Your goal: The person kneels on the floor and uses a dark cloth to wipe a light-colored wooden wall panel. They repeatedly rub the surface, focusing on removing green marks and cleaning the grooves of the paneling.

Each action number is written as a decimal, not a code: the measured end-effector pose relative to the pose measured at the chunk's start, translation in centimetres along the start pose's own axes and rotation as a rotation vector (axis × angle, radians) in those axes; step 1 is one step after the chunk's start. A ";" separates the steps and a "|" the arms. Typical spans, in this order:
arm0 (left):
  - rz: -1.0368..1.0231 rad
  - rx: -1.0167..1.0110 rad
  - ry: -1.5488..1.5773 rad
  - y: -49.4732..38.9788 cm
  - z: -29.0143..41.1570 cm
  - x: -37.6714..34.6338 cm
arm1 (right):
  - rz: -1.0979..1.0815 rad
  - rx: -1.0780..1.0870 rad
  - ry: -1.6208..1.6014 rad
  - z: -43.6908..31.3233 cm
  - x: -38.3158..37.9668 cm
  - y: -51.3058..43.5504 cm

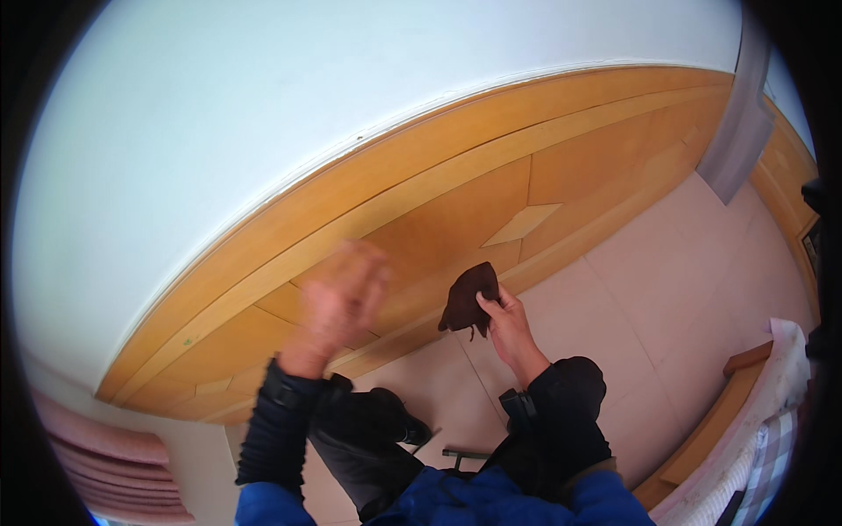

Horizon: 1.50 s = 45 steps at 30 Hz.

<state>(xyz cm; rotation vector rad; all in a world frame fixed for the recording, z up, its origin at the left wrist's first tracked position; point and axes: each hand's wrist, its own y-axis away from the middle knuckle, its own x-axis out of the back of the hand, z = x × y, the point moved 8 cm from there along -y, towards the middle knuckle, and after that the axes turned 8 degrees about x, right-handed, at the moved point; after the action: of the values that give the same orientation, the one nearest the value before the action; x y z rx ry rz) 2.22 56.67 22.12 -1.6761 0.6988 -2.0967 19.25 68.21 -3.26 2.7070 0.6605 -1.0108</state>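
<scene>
My right hand (510,322) grips a dark brown cloth (470,299) between thumb and fingers, and the cloth hangs folded to its left. Blurred by motion, my left hand (345,296) is raised in front of the wooden wall panelling (427,204), apart from the cloth. Its fingers look curled, but whether they are closed or hold anything cannot be made out. The panelling has a pale diamond inlay (523,225) above the cloth and a small greenish mark near its lower left.
White wall (263,98) rises above the panelling. A grey post-like piece (740,125) stands at upper right. A bed's wooden frame (714,421) with bedding lies at lower right, pink folded fabric (118,460) at lower left. Pink floor tiles (631,296) extend below the panelling.
</scene>
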 end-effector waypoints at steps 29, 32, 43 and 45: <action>0.173 -0.381 -0.636 -3.2 -6.8 12.2 | 0.401 0.379 0.638 3.1 -0.3 -7.9; 0.152 -0.367 -0.634 -3.1 -7.2 12.1 | 0.301 0.688 0.600 -3.0 -6.2 -7.6; 0.042 -0.359 -0.683 -2.5 -8.3 11.8 | 0.158 1.124 1.073 -6.6 -8.9 -6.6; 0.016 -0.353 -0.682 -2.3 -8.8 11.8 | 0.220 1.072 1.089 -3.9 -5.3 -6.7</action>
<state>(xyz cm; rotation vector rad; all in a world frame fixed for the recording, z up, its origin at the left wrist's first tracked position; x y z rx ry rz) -9.00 53.20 31.35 -2.3701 0.8633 -1.2815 14.83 73.54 3.08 4.0447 -0.2391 0.4830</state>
